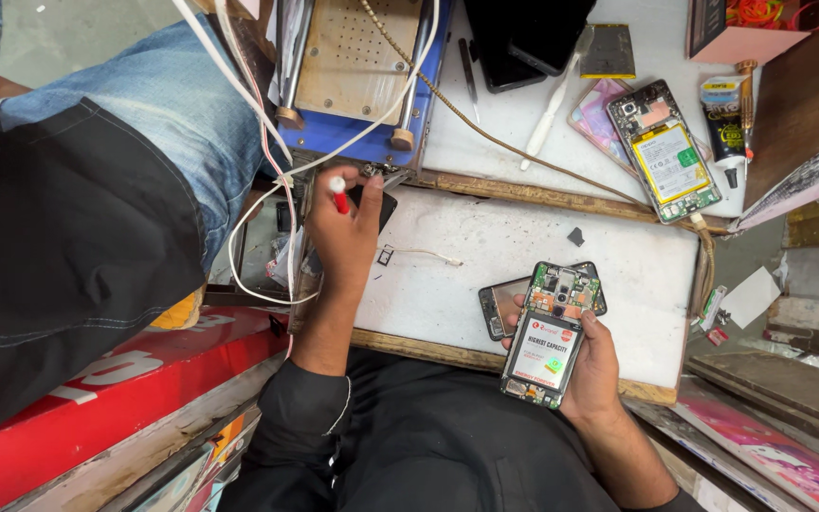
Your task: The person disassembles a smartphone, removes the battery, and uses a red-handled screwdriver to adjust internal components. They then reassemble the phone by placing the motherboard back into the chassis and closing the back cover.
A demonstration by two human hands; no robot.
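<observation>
My left hand (341, 232) is closed around a small tool with a red grip and white cap (337, 194), held over the left end of the white work board (485, 256), next to a dark flat part (377, 204). My right hand (591, 365) grips an opened phone (550, 337) with its back off, showing the circuit board and a white-labelled battery. The phone hangs over the board's near edge, partly above a dark phone back cover (500, 308). A tiny card tray (385, 254) and a thin white wire (433, 254) lie between my hands.
A second opened phone with a battery (670, 152) lies at the far right by a black glue tube (724, 118). A blue and wood heating plate (357, 66), white cables (267, 171), a white pry stick (547, 114) and dark phones (523, 43) sit behind. Another person in jeans (172, 104) stands left.
</observation>
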